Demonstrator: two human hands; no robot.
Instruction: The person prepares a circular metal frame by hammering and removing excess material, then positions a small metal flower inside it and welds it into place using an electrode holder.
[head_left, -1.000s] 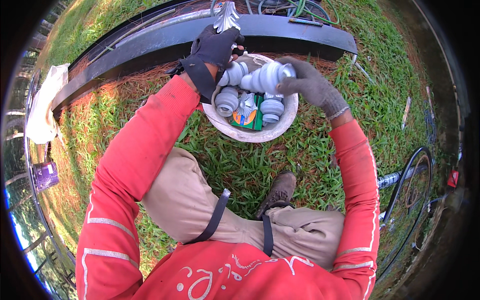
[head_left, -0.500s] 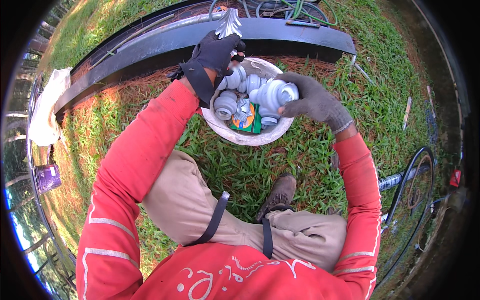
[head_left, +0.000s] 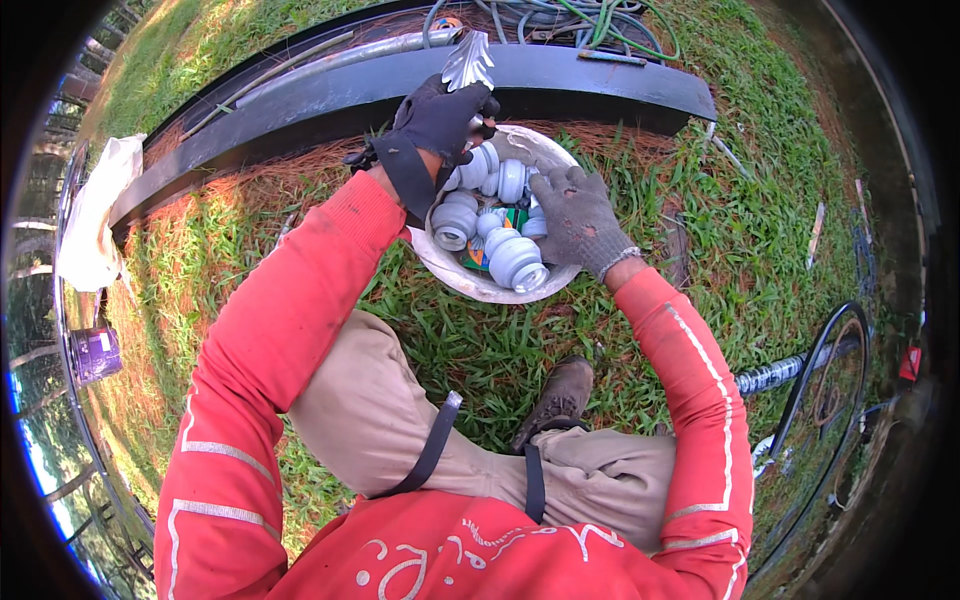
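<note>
The person's left hand [head_left: 440, 122], in a black glove with a dark strap [head_left: 402, 182] around the wrist, is raised over the far left part of a round, whitish, stained bucket [head_left: 549, 146], with its fingers curled and pressed around the lower part of a shiny silver metal ornament shaped like a ridged leaf [head_left: 468, 64]. The ornament's broad end stands up beyond the glove, in front of a long black metal beam [head_left: 590, 78]. The right hand [head_left: 582, 218], in a dark grey knitted glove, is back-up over the bucket's right side, its fingers slightly spread; their undersides are hidden, so one cannot tell whether they grip anything. Just beside it, inside the bucket, a pale grey, ribbed, rounded piece [head_left: 516, 264] lies tilted at the near side. Other pale grey ringed pieces [head_left: 455, 222] lie at the left and far side, around a partly covered green and orange box [head_left: 516, 216]. The bucket stands on grass [head_left: 440, 335] beyond a brown boot [head_left: 560, 392], and coiled hoses [head_left: 625, 32] lie behind the beam.
</note>
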